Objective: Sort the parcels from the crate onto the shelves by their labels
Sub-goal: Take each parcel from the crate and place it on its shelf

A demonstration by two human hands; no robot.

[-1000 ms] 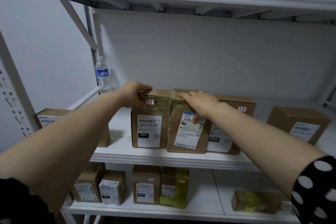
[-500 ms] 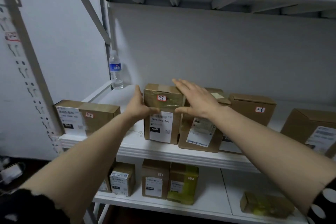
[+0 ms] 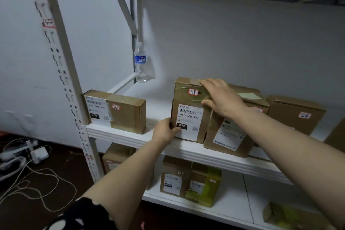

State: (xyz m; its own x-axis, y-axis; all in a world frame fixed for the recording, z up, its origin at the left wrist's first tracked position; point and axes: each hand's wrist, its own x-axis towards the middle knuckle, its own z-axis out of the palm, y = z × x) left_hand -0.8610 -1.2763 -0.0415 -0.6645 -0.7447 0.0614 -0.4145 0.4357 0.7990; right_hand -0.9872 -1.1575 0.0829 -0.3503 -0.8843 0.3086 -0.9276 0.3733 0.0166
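Looking at the upright parcel (image 3: 188,114), tagged 3-2-3 and labelled 060-068-A05, standing on end near the front lip of the middle shelf (image 3: 130,136), long axis vertical, printed face turned outward.

Gripping its lower left edge with the left hand (image 3: 164,132), thumb lying across the white label, fingers wrapping out of sight round the side. Laying the right hand (image 3: 222,97) flat over its upper right corner, fingers straight and a little spread along the top, thumb pressing on the taped front, pinching nothing.

Reading both hands as already touching the parcel: the left low on its left, the right high on its right, so no reaching needed by either.

Judging the coming move as a small slide or squaring-up along the shelf. Going left of the parcel meaning entering the gap before the flat parcel (image 3: 121,112), lying well apart. Going right of it meaning crowding the leaning parcel (image 3: 229,136), appearing to touch its right side.

Taking the left hand as steering the base and the right as steadying the top, tipping being the likely risk for so tall and narrow a stance.

Noting a water bottle (image 3: 140,63) behind and left of the parcel, and a brown box (image 3: 296,112) further to its right.
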